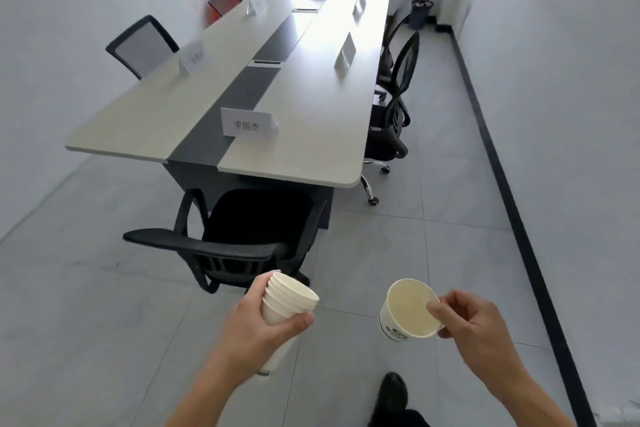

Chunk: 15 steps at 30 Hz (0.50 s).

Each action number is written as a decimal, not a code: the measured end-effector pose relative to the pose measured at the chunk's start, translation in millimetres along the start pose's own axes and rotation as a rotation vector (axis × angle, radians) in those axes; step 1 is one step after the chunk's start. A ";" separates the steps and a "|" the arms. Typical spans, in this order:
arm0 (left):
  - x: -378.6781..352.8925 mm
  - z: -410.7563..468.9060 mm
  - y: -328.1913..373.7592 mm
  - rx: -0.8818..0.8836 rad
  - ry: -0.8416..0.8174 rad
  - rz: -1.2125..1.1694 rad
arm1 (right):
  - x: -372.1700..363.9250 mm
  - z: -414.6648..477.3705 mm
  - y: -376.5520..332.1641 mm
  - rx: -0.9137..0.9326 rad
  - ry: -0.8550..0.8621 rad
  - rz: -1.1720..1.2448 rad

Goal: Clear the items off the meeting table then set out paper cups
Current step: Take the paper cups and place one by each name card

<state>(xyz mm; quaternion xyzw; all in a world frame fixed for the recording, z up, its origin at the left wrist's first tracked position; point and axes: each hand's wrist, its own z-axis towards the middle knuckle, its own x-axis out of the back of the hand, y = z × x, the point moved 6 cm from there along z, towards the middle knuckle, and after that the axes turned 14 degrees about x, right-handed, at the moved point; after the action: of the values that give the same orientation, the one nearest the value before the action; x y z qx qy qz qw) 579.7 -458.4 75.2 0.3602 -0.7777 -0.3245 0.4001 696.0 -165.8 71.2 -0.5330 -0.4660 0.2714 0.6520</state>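
Facing meeting table (311, 107) | my left hand (256, 326) wraps cup stack (289, 300) | right hand (476, 326) pinches rim of single cup (407, 314) | flimsy, I'd grip sidewalls

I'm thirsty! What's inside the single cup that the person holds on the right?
Nothing to drink: the single cup shows only its bare, pale inside. The right hand pinches its rim, and one finger hides a small bit of the inner wall.
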 end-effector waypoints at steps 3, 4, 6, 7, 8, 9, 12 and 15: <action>-15.8 56.3 32.2 0.006 -0.024 0.014 | 14.4 62.0 18.6 -0.022 0.025 -0.018; -22.7 74.4 43.3 0.010 -0.031 0.015 | 20.0 85.0 23.2 -0.026 0.031 -0.019; -36.2 111.1 67.2 0.018 -0.046 0.015 | 32.7 133.2 30.4 -0.031 0.031 -0.032; -41.1 128.1 81.1 0.021 -0.048 0.018 | 39.0 157.1 32.7 -0.037 0.030 -0.039; -44.6 144.1 96.4 0.020 -0.048 0.016 | 44.7 180.8 33.6 -0.043 0.033 -0.037; -47.6 159.5 113.5 0.016 -0.046 0.009 | 49.1 204.9 33.4 -0.044 0.032 -0.033; -48.7 203.1 150.4 0.008 -0.013 -0.034 | 52.7 274.6 25.5 -0.024 -0.026 -0.041; -42.7 240.5 164.9 0.050 0.023 -0.069 | 41.5 339.0 15.1 -0.006 -0.105 -0.045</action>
<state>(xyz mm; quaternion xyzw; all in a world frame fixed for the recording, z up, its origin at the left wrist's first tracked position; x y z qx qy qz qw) 342.2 -283.9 76.5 0.4007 -0.7680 -0.3144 0.3883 411.4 23.7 69.3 -0.5095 -0.5122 0.2826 0.6310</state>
